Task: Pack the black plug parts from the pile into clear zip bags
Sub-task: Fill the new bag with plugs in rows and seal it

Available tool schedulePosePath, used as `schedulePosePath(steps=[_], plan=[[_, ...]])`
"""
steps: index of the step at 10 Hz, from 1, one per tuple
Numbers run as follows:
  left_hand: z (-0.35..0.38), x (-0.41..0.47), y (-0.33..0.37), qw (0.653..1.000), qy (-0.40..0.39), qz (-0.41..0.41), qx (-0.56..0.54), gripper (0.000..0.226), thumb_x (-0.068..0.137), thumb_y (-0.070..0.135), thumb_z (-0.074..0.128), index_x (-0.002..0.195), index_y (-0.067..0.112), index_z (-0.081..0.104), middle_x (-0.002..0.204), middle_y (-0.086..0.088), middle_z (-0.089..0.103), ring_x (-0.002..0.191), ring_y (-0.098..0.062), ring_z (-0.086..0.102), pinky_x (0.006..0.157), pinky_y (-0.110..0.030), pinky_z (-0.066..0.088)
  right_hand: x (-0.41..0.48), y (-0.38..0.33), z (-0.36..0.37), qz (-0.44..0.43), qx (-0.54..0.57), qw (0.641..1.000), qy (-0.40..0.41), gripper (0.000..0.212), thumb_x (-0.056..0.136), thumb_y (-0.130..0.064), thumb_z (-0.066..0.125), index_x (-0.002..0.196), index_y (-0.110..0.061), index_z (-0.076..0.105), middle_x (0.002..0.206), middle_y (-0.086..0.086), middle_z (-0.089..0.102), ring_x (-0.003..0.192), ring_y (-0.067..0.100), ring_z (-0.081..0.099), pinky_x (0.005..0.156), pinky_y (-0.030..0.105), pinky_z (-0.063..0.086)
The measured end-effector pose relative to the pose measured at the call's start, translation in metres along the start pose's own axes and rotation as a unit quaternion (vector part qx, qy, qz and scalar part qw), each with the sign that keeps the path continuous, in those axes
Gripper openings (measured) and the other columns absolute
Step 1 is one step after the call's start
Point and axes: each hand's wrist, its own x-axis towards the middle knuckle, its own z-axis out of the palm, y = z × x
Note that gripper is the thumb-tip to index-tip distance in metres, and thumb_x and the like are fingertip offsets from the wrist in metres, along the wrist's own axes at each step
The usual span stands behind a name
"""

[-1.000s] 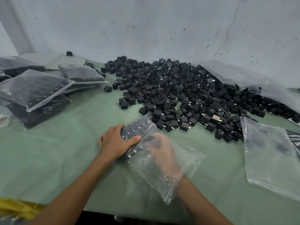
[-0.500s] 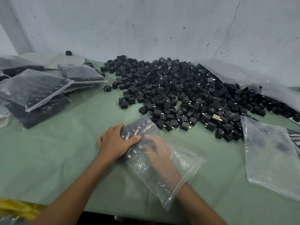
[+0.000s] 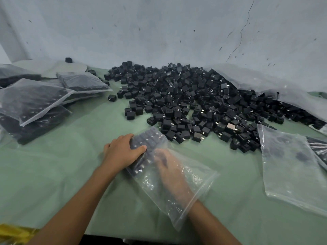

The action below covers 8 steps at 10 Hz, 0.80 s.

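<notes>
while your left hand (image 3: 122,152) cups the near-left side of the packed block through the film, fingers curled over its edge and thumb laid across the top, use it as a fence. the plug parts (image 3: 146,138) already inside the zip bag (image 3: 200,179) sit in neat rows just beyond that thumb, at the closed end, and they will slump toward your wrist if the fence lifts.

your right hand (image 3: 168,165) is inside the bag up to the wrist, just right of the left thumb. it shows only through creased, blurred plastic, so you cannot tell from here whether it pinches a part or lies flat.

set each new part tight against the last row, prongs turned the same way, and press down lightly with the left thumb so the row does not tip. draw the right hand out low and flat, or the film will drag the rows with it. mind the open mouth by your right forearm: if it folds under, the next entry will snag.

judging by the slack film, the bag is well under full. the pile (image 3: 194,99) lies just ahead of both hands, so the reach is short. empty bags (image 3: 290,165) wait to the right of your right hand, and filled bags (image 3: 33,99) are stacked well left of your left.
</notes>
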Motion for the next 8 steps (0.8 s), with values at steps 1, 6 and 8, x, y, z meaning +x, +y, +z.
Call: schedulePosePath(steps=[1,6,8], plan=[[0.002,0.001,0.011,0.999,-0.017,0.029,-0.007,0.068,0.082,0.076,0.051,0.135,0.034,0.049,0.133,0.006,0.059,0.124,-0.024,0.054,0.098,-0.044,0.036,-0.002,0.002,0.001,0.007,0.015,1.000,0.010,0.022,0.104,-0.032,0.049,0.121,-0.025,0.062,0.116,-0.008,0.065,0.110,0.011,0.060,0.100,0.041,0.046],[0.008,0.001,0.011,1.000,-0.002,0.012,0.012,0.094,0.071,0.091,0.048,0.145,0.035,0.040,0.140,0.006,0.056,0.127,-0.023,0.053,0.102,-0.047,0.037,-0.016,0.000,-0.009,-0.025,-0.031,0.999,-0.022,0.042,0.104,-0.034,0.048,0.146,-0.029,0.043,0.141,-0.011,0.053,0.131,0.004,0.047,0.113,0.031,0.035],[0.009,0.000,0.011,1.000,0.002,0.014,0.015,0.096,0.072,0.091,0.048,0.148,0.033,0.039,0.142,0.005,0.055,0.129,-0.024,0.052,0.104,-0.047,0.038,-0.019,0.013,-0.041,0.018,-0.106,0.994,-0.014,0.069,0.097,-0.018,0.058,0.155,-0.028,0.022,0.156,-0.004,0.033,0.143,0.013,0.031,0.113,0.021,0.022]])
